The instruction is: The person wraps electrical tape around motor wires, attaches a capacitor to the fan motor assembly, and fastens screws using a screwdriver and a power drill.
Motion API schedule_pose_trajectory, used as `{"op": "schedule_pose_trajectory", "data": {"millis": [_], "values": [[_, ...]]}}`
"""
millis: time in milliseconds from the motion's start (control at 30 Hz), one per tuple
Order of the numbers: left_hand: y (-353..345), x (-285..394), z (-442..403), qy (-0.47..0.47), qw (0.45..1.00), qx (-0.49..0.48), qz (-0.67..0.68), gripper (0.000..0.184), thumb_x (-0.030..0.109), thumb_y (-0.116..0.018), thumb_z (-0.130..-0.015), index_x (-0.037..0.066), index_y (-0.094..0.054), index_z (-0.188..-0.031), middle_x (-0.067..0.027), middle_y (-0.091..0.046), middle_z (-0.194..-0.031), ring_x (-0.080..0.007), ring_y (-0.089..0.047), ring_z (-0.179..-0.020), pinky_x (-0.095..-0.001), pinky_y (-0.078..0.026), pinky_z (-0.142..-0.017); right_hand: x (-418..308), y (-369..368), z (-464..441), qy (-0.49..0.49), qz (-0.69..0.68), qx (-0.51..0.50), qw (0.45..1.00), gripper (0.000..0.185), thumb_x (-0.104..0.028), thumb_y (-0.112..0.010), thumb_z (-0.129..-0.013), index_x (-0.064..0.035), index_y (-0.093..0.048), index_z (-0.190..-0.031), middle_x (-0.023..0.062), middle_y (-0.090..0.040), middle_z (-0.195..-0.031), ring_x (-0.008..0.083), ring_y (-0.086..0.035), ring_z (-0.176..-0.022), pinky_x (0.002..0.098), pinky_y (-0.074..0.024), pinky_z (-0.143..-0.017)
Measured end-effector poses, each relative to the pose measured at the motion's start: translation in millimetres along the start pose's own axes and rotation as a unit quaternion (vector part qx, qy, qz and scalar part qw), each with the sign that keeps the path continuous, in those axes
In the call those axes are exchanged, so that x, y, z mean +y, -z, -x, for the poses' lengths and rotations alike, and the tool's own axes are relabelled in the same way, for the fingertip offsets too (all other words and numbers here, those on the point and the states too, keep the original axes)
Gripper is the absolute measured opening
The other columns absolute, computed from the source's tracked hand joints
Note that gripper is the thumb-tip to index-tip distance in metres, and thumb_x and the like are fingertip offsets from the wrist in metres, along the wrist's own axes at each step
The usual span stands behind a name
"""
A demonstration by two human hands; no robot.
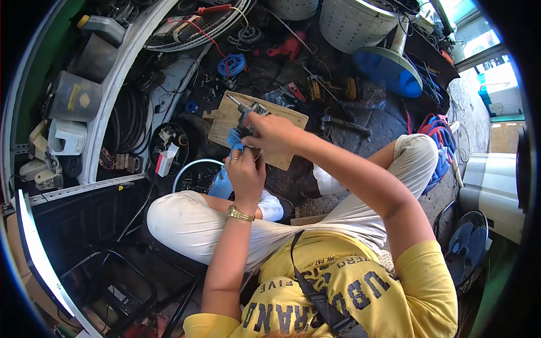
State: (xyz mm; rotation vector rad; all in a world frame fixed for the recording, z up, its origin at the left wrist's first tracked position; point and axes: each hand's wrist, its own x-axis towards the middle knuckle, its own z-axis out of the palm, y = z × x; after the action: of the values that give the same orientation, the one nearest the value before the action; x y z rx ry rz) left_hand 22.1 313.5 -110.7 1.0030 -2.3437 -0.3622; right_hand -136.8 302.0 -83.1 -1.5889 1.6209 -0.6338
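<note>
A small motor assembly (249, 115) with a metal shaft pointing up and left is in front of me, above a wooden board (287, 117) on the dark floor. My right hand (271, 134) is closed round its right side. A light blue part (234, 138) is at its lower left. My left hand (246, 169), with a ring and a gold watch at the wrist, is just below, its fingers pinched together near the blue part. What the left fingertips hold is too small to make out.
A blue reel (231, 65) and a red tool (290, 46) lie beyond the board. A hammer (346, 125) is right of it. A perforated white tub (355, 25) stands at the back. Shelving (104, 112) runs along the left; a fan (468, 242) stands at the right.
</note>
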Motion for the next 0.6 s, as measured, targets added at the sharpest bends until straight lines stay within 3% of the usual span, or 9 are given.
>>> {"op": "schedule_pose_trajectory", "data": {"millis": [67, 167, 233, 267, 300, 333, 433, 467, 600], "values": [[1.0, 0.9, 2.1, 0.009, 1.000, -0.003, -0.018, 0.010, 0.008, -0.067, -0.076, 0.005, -0.057, -0.079, -0.0088, -0.062, -0.077, -0.0295, -0.055, -0.073, -0.0418, -0.038, -0.067, -8.1, -1.1, -23.7, -0.053, 0.022, -0.048, 0.997, 0.042, -0.021, -0.072, -0.071, -0.0033, -0.054, -0.104, 0.0177, -0.064, -0.102, 0.0365, -0.061, -0.095, 0.0415, -0.0487, -0.079], [6.1, 2.3, 3.9, 0.037, 0.999, 0.015, 0.002, 0.010, 0.008, -0.063, -0.080, 0.003, -0.054, -0.082, -0.0131, -0.062, -0.078, -0.0301, -0.056, -0.073, -0.0407, -0.039, -0.066, -15.0, -4.8, -39.5, 0.010, -0.012, -0.095, 0.995, 0.054, -0.023, -0.076, -0.065, -0.0050, -0.051, -0.110, 0.0196, -0.064, -0.101, 0.0353, -0.060, -0.100, 0.0425, -0.0483, -0.081], [8.0, 3.9, 5.3, 0.058, 0.997, 0.036, 0.039, 0.010, 0.008, -0.060, -0.084, 0.001, -0.052, -0.083, -0.0154, -0.062, -0.078, -0.0291, -0.057, -0.072, -0.0389, -0.040, -0.064, -34.3, -3.7, -29.8, 0.082, -0.027, 0.036, 0.996, 0.057, -0.016, -0.075, -0.067, -0.0034, -0.047, -0.114, 0.0127, -0.065, -0.076, 0.0301, -0.064, -0.074, 0.0390, -0.0485, -0.065], [7.6, 4.7, 5.5, 0.144, 0.968, 0.047, 0.201, 0.010, 0.007, -0.057, -0.087, 0.000, -0.051, -0.085, -0.0159, -0.060, -0.078, -0.0268, -0.058, -0.069, -0.0351, -0.040, -0.061, -43.2, -0.4, -20.9, 0.084, -0.027, 0.033, 0.996, 0.057, -0.016, -0.075, -0.067, -0.0034, -0.047, -0.114, 0.0127, -0.065, -0.076, 0.0301, -0.064, -0.074, 0.0390, -0.0485, -0.065], [7.8, 4.7, 5.9, 0.225, 0.905, 0.057, 0.357, 0.010, 0.007, -0.054, -0.089, -0.002, -0.049, -0.086, -0.0164, -0.059, -0.079, -0.0245, -0.059, -0.067, -0.0313, -0.041, -0.057, -53.1, 6.5, -6.1, 0.088, -0.023, 0.042, 0.995, 0.056, -0.015, -0.075, -0.067, -0.0035, -0.046, -0.113, 0.0125, -0.064, -0.075, 0.0304, -0.064, -0.073, 0.0384, -0.0487, -0.064], [10.7, 1.2, 5.4, 0.226, 0.905, 0.057, 0.356, 0.010, 0.007, -0.054, -0.089, -0.002, -0.049, -0.086, -0.0164, -0.059, -0.079, -0.0245, -0.059, -0.067, -0.0313, -0.041, -0.057, -56.5, 8.7, 8.0, 0.090, -0.020, 0.052, 0.994, 0.055, -0.014, -0.075, -0.066, -0.0036, -0.046, -0.112, 0.0123, -0.063, -0.073, 0.0308, -0.064, -0.073, 0.0379, -0.0489, -0.063], [18.9, -16.4, -1.4, 0.292, 0.844, -0.117, 0.435, 0.011, 0.007, -0.050, -0.092, -0.003, -0.051, -0.094, -0.0031, -0.057, -0.076, -0.0056, -0.052, -0.064, -0.0200, -0.036, -0.053, -21.0, -7.1, 44.5, 0.189, -0.013, 0.110, 0.976, 0.046, -0.008, -0.073, -0.066, -0.0051, -0.048, -0.104, 0.0124, -0.063, -0.079, 0.0325, -0.062, -0.074, 0.0382, -0.0501, -0.064], [12.7, -23.1, -0.8, 0.350, 0.746, -0.152, 0.546, 0.010, 0.007, -0.051, -0.092, -0.002, -0.054, -0.096, 0.0033, -0.054, -0.075, -0.0002, -0.046, -0.065, -0.0186, -0.035, -0.053, -8.9, -9.3, 55.2, 0.212, -0.011, 0.121, 0.970, 0.043, -0.005, -0.072, -0.066, -0.0059, -0.049, -0.102, 0.0121, -0.064, -0.083, 0.0324, -0.062, -0.076, 0.0385, -0.0505, -0.065], [13.9, -30.7, -6.7, 0.376, 0.730, -0.196, 0.536, 0.009, 0.009, -0.058, -0.089, 0.000, -0.057, -0.092, 0.0037, -0.055, -0.073, 0.0021, -0.043, -0.065, -0.0174, -0.034, -0.053, 37.6, -21.0, 75.7, 0.256, 0.068, 0.101, 0.959, 0.036, 0.000, -0.067, -0.066, -0.0069, -0.052, -0.098, 0.0103, -0.061, -0.085, 0.0295, -0.061, -0.085, 0.0374, -0.0507, -0.068]]}}
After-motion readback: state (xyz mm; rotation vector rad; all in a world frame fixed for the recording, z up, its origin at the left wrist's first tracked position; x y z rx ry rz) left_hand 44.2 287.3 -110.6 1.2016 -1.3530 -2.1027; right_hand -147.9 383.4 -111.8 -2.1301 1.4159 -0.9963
